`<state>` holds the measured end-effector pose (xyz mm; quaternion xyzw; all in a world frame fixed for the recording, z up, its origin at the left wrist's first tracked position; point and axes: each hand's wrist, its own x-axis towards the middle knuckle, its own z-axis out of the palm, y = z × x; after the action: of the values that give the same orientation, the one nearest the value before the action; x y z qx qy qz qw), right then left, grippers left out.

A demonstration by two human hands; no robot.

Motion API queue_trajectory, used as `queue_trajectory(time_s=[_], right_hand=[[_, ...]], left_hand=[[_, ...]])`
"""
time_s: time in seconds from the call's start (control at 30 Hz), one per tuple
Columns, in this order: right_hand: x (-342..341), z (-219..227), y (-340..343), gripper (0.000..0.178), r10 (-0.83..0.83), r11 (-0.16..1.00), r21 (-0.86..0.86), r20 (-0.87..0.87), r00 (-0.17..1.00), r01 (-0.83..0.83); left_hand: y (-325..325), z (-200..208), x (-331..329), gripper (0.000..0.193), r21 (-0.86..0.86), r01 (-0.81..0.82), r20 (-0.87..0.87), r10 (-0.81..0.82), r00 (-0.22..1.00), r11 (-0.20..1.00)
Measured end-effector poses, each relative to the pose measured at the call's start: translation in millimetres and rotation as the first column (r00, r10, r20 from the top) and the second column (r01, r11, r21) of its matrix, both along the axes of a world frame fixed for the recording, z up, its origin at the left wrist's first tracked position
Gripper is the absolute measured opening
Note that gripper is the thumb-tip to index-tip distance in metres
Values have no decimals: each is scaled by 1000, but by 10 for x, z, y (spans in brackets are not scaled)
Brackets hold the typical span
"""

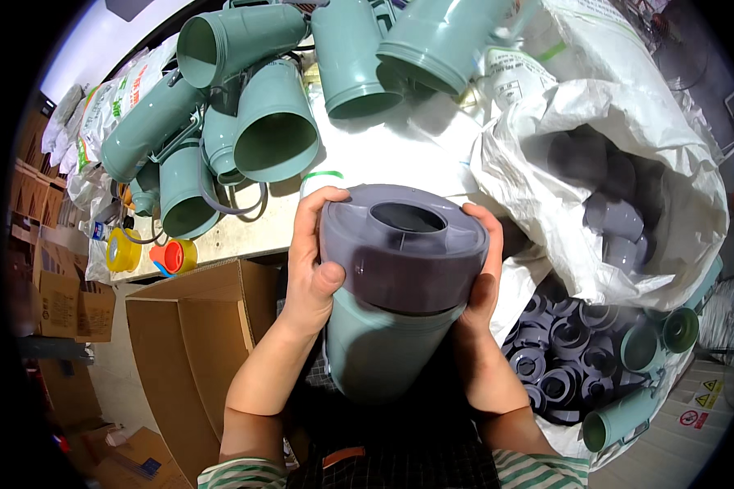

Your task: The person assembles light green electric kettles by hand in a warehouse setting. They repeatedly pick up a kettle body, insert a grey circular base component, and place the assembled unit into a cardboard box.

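In front of my body stands a pale green plastic jug body [379, 354] with a wide grey-purple top piece [400, 277] on its upper end. A raised round collar with a dark opening is at the middle of that top. My left hand [310, 281] is closed around its left side, thumb across the front where the top meets the green wall. Against the right side my right hand [483, 281] grips the top, fingers at its rim. The jug is tilted slightly, its top facing up and toward me. Its lower end fades into shadow by my dark apron.
Several green jug bodies [277, 130] lie on the white table [367, 155] ahead. An open cardboard box [187, 334] is at the left, below yellow and red tape rolls [175, 257]. At right, a white sack [538, 179] holds grey parts, above a pile of grey rings [559, 342].
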<state>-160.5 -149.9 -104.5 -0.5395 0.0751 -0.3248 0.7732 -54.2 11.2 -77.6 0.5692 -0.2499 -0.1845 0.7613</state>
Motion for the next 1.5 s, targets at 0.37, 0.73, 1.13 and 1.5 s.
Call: queue_trajectory(time_s=[0.37,0.73,1.13,1.5], right_hand=[[39,-124,-297,92,-64,664,-716,231,971,214],[-104,393,-51,68,-252,517,-840,35,967,166],[-563,-779,-1176,33,123,719,332,804,582,-611],[-250,-833,-1421,30,196,523,489,728,657,-698]], left_hand=[[5,146,219,83,197,-114,800,-93,593,974],[-146,-116,180,50,79,-157,689,60,723,985],[-19,-753,133,21,532,16,112,-89,990,846],[-1213,-2073,1793,20,568,-38,27,27,999,822]])
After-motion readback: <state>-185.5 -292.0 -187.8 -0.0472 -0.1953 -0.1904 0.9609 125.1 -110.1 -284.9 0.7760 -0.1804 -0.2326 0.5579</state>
